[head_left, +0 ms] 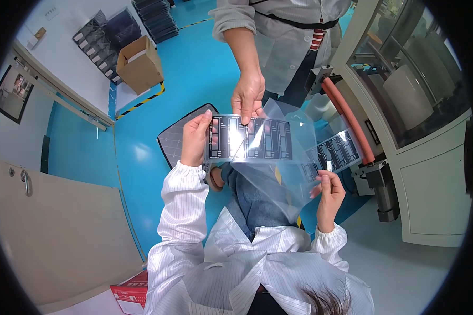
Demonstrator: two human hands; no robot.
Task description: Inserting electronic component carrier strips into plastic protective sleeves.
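My left hand [195, 140] is closed on the left end of a clear printed sheet [251, 138] with black panels, thumb on top. Glare whitens part of its face. A co-worker's hand [248, 95] grips the same sheet's upper edge. My right hand [329, 198] is pinched at the lower right edge of a loose, see-through plastic film [284, 184] that drapes beside and below the sheet. A small white tab [329, 166] shows at its thumb tip. Behind the film, a second printed sheet [341, 149] lies tilted by the machine roller.
A machine with a window [404, 79] and a red-orange roller [349, 121] stands at the right. Opposite me stands a person in a grey coat [284, 47]. A dark mat [181, 134] lies on the blue floor. Cardboard box [141, 65] at far left; door [58, 231] at near left.
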